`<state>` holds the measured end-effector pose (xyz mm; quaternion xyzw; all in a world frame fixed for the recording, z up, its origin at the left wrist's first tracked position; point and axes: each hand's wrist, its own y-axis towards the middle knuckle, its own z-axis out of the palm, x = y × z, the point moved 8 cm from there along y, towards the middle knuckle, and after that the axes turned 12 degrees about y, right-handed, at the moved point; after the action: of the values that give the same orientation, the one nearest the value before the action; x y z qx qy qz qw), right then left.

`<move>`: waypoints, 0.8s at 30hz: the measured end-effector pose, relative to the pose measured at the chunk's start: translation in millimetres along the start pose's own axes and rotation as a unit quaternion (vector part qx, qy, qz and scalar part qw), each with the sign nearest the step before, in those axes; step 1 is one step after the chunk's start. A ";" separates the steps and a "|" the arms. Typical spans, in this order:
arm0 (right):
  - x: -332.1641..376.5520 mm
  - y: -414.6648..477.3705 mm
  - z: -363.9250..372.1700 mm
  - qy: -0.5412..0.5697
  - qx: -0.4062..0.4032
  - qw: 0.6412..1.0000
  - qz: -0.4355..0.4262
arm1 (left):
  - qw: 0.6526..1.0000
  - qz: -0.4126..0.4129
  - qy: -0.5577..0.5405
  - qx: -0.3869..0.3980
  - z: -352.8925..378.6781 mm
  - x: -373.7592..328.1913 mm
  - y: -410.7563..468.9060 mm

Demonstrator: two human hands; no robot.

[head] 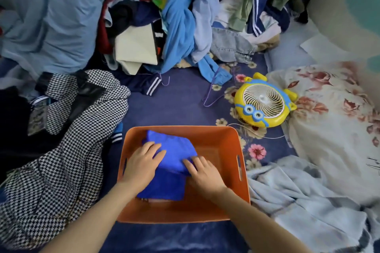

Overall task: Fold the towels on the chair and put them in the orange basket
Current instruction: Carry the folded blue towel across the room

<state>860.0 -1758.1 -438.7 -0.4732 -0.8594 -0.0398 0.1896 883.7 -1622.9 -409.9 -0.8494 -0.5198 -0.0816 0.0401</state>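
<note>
Inside the orange basket (218,150), the folded blue towel (174,148) lies toward the left wall, with the left hand (144,163) and right hand (202,174) pressing on it, fingers extended and nearly flat, gripping nothing. The step in hand appears to be seating the towel; the next move calls for lifting both hands clear without disturbing the folds.

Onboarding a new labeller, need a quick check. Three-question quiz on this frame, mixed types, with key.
1. True or false: the blue towel lies inside the orange basket.
2. What lies beyond the basket, to its right? A) yellow fan B) kettle C) shoe
3. Fill in: the left hand and right hand both press flat on the ____.
Key: 1 true; 2 A; 3 blue towel.
</note>
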 end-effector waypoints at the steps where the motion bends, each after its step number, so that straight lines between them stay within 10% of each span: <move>1: 3.3 3.9 27.8 0.004 0.054 0.999 0.002 | 0.998 -0.009 0.005 0.056 23.2 0.3 -13.2; 8: 8.5 8.8 136.3 0.039 0.302 0.952 0.016 | 0.920 -0.071 0.028 0.384 134.2 -11.2 -67.5; 24: -14.6 7.0 100.5 0.011 0.278 0.955 0.106 | 0.905 -0.098 -0.062 0.410 118.0 -18.1 -62.1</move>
<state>843.9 -1741.0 -537.8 -0.4896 -0.7794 0.2158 0.3259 831.8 -1592.4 -530.3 -0.7060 -0.5894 0.1882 0.3445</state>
